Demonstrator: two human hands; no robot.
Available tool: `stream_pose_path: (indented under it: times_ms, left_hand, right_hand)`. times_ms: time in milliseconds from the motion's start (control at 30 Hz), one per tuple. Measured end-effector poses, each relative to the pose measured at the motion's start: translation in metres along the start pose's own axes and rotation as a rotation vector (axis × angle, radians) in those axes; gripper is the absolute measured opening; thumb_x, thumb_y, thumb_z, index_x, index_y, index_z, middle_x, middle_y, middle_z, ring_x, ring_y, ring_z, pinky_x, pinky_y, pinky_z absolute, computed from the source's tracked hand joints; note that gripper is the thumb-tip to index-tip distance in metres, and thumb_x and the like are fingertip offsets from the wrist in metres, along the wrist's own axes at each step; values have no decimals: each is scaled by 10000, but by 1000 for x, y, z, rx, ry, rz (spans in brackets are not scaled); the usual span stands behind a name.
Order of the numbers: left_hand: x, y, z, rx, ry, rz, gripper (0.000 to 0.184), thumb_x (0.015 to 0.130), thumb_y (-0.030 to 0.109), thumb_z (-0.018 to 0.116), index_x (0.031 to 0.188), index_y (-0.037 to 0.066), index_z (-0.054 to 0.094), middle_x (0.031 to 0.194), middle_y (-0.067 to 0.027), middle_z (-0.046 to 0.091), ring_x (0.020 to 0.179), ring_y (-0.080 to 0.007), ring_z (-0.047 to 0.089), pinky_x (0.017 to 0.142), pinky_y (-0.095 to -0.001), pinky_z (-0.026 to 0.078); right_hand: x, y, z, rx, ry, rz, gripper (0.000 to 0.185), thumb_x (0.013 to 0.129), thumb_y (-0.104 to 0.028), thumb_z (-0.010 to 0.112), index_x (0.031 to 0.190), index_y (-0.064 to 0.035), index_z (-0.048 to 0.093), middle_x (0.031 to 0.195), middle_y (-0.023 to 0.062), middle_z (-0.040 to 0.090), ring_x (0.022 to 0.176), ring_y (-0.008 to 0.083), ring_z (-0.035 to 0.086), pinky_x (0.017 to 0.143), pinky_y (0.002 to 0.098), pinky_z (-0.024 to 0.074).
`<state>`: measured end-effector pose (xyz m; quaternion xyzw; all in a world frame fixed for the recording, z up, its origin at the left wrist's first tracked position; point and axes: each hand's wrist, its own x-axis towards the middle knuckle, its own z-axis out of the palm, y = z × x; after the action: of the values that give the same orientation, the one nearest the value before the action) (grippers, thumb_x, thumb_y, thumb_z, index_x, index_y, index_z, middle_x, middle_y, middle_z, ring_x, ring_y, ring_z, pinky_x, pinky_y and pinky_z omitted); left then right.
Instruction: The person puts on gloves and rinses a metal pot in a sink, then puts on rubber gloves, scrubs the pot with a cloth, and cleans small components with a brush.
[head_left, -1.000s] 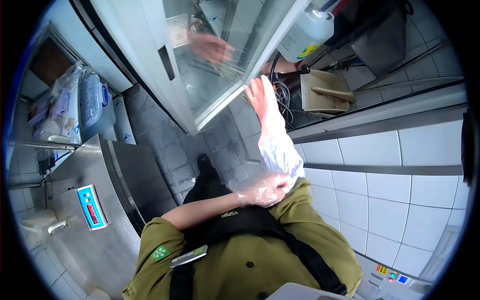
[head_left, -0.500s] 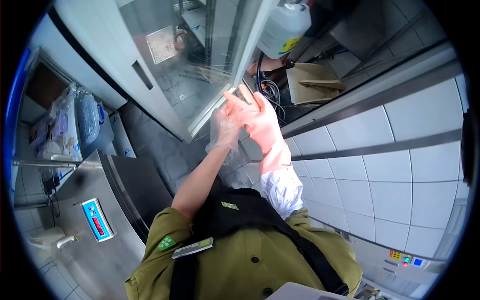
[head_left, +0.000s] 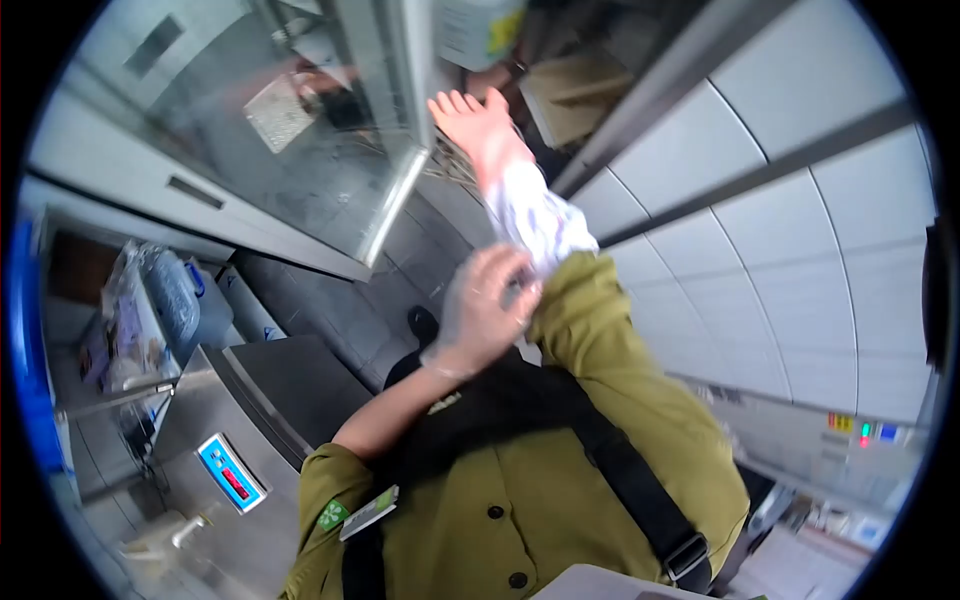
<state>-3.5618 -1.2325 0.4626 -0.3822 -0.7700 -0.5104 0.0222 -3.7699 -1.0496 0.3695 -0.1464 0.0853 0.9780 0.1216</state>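
Observation:
My right hand [head_left: 475, 125] wears a pink rubber glove and reaches away from me with its fingers spread, holding nothing. A white patterned sleeve cover [head_left: 535, 215] sits on that forearm, between the glove and my rolled green sleeve [head_left: 590, 305]. My left hand [head_left: 485, 310], in a clear plastic glove, is close to my chest. Its fingers are curled at the lower edge of the sleeve cover and seem to pinch it; blur hides the exact contact.
A glass door [head_left: 395, 210] stands ajar at the front left. Behind it are a jug [head_left: 480, 35] and a beige dustpan [head_left: 575, 95]. At left, a steel counter [head_left: 270, 440] carries a digital scale [head_left: 232, 473]. White tiled wall [head_left: 770, 270] runs along the right.
My left hand has left the pink glove and come back to the sleeve cover's lower edge. My right arm has stretched forward, its fingers spread. The view has shifted.

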Motion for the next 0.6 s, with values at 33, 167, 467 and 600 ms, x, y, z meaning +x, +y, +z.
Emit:
stream_pose_path:
  times_ms: [33,167,467,600]
  left_hand:
    - [5,6,-4,1,-9,53,300,733,87,675,1016,36,588,1027,-144,586,933,-304,582,817,-369,469]
    - [20,17,-3,-335,-6,-178,253,779,24,606,1030,2,591,967,-160,622,870,-284,622,774,-333,485]
    - [21,25,-36,-770,-468,-231,95,907,96,482,864,13,499,764,8,454,717,-60,408,659,-216,387]
    - [9,25,-41,-941,-634,-281,131,930,167,488,904,39,481,762,29,440,693,-57,385,626,-210,364]
  right_hand:
    - [12,-5,-6,-73,39,-83,666,909,-486,396,1444,-183,138,1525,-28,79,1400,252,77,1108,479,96]
    - [13,-12,-12,-412,-7,-273,603,948,-381,394,1447,-178,123,1524,23,69,1398,271,71,1109,464,130]
    - [1,-13,24,-776,-84,-255,867,780,-329,679,1421,-133,129,1495,127,76,1371,384,36,1063,539,191]
    - [-5,-2,37,-494,-282,-48,875,825,-399,612,1445,-143,51,1491,185,31,1334,440,168,1002,578,311]
